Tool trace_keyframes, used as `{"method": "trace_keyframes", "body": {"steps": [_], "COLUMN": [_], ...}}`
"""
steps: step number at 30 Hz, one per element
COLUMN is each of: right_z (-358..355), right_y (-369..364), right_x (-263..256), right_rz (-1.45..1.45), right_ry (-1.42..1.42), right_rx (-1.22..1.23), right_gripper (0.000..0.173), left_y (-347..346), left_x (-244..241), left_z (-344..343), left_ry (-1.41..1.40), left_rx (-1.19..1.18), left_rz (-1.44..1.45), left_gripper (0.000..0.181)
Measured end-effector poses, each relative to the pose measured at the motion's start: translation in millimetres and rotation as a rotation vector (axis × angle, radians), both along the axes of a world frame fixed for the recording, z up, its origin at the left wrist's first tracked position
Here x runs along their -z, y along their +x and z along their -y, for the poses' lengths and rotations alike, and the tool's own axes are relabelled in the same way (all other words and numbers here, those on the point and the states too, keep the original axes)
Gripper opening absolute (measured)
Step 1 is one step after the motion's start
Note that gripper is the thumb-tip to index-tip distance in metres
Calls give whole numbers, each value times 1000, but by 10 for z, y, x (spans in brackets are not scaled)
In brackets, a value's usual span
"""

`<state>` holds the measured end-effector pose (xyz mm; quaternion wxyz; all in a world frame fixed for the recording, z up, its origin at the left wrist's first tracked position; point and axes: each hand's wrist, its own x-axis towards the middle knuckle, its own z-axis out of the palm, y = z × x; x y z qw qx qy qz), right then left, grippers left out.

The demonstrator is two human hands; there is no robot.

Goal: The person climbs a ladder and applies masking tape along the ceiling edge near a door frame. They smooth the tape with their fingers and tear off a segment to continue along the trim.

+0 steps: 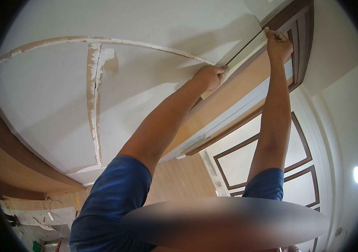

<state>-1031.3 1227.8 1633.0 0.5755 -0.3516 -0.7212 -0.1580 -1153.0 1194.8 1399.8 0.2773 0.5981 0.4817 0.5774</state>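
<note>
A pale yellowish strip (246, 60), possibly masking tape or paper, runs along the dark wooden door frame (287, 15), beside a narrow dark line at the edge of the wall panel. My left hand (211, 77) is at the strip's lower part, thumb and index finger together on its edge. Higher up, my right hand (278, 45) pinches the strip's upper end near the frame's corner. Part of the strip hangs below my left hand. The white wall panel (153, 85) has a filled, curved seam (128, 41) that reaches my left hand.
Another filled seam (95, 85) crosses the panel. A brown wooden edge (34, 151) curves at the far left. Below lie a wood-look floor (179, 179) and a grey sheet (61, 234) with scattered tools. White wall panels with dark trim (238, 167) stand beyond the opening.
</note>
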Motion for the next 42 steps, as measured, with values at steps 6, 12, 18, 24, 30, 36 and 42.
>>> {"method": "trace_keyframes", "body": {"steps": [6,12,18,24,30,36,42], "right_z": [1,-7,-290,-79,-293,-240,-18], "right_y": [9,12,23,16,-27,-38,-71], "right_x": [17,24,3,-85,-81,66,422], "right_rz": [-16,-14,-62,-72,-139,-64,-89], "right_ry": [4,33,90,127,173,191,157], "right_rx": [-40,-136,-96,-91,-126,-44,-68], "right_gripper": [31,23,40,56,63,59,78], "left_y": [12,28,-8,-12,-26,-21,-55], "left_x": [-16,-49,-117,-115,-69,-39,0], "left_z": [51,73,180,115,53,26,-26], "left_ry": [-27,-44,-107,-21,-23,31,72], "left_rx": [-5,0,4,-56,-46,-74,-24], "left_rz": [-28,-54,-99,-298,-295,-328,-286], "left_gripper": [42,43,44,45,46,49,48]}}
